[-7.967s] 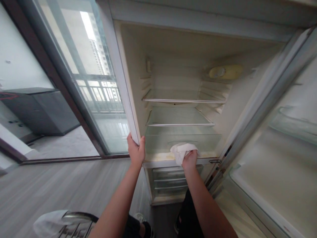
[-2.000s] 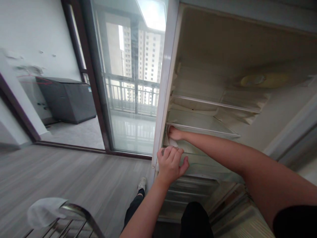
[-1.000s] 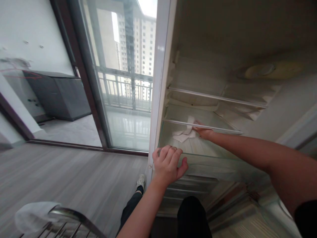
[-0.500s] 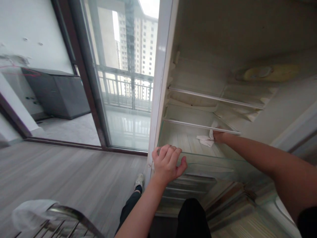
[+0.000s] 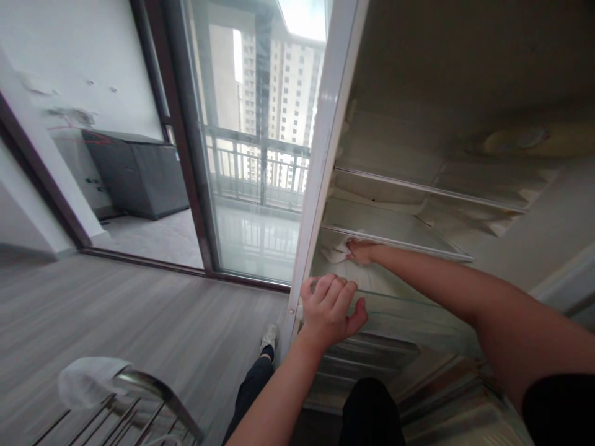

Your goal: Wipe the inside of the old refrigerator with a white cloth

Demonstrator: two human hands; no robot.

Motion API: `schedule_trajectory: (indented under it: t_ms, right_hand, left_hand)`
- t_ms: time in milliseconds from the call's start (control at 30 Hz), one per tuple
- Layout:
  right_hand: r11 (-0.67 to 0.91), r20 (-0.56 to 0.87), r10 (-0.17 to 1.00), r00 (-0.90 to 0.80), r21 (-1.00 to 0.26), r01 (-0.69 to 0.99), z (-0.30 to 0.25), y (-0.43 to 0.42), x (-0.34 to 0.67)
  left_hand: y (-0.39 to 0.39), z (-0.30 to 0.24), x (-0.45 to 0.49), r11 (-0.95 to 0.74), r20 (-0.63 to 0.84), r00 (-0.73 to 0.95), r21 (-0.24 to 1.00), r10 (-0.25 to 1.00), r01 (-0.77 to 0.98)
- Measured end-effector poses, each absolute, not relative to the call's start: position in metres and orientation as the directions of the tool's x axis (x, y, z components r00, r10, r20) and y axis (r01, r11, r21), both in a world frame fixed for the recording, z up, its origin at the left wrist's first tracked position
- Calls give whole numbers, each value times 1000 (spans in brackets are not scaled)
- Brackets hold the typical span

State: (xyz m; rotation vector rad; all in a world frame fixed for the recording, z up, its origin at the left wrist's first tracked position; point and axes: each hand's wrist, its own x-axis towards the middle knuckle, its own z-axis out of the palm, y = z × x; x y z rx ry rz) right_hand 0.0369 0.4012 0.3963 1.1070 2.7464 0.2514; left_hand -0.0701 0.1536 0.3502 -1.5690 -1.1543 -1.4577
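My right hand [image 5: 361, 251] reaches inside an open refrigerator [image 5: 320, 130], its fingers closed on a white cloth [image 5: 335, 254]. The cloth lies crumpled against the left part of a glass shelf [image 5: 385, 285], below a higher wire-edged shelf [image 5: 400, 239]. My left hand [image 5: 331, 303] is curled over the front left edge of that same glass shelf, with the thumb out to the right. Its fingertips are partly hidden behind the edge.
Grey drawers [image 5: 372, 356] sit below the shelf, by my knees. A metal rack [image 5: 149, 387] with a white cloth over it stands at the lower left. Beyond are a glass sliding door [image 5: 255, 241] and a dark grey cabinet [image 5: 144, 176].
My right hand has slid the cloth leftward across the glass shelf, from its right side to its left. The left hand keeps its place on the edge; the view has shifted slightly.
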Motion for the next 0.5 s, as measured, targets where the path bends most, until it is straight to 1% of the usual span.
schedule_trajectory:
  t_ms: [133, 233, 400, 433, 467, 500]
  right_hand:
    - [776, -118, 631, -767, 127, 618, 401, 387, -14]
    - [775, -161, 629, -761, 52, 629, 406, 374, -38]
    - [766, -264, 602, -753, -76, 639, 418, 342, -38]
    - [770, -292, 580, -761, -111, 629, 420, 334, -33]
    - [778, -339, 530, -777, -171, 605, 422, 326, -26]
    - [783, -398, 448, -800, -257, 566, 423, 318, -19]
  left_hand:
    - [154, 349, -70, -357, 989, -16, 70, 150, 931]
    - [155, 348, -69, -349, 989, -19, 68, 144, 935]
    - [155, 348, -69, -344, 991, -17, 64, 136, 937]
    - [155, 348, -69, -345, 990, -15, 62, 137, 937]
    - [155, 348, -69, -345, 990, -12, 60, 139, 937]
    - [155, 349, -69, -343, 990, -12, 60, 141, 937]
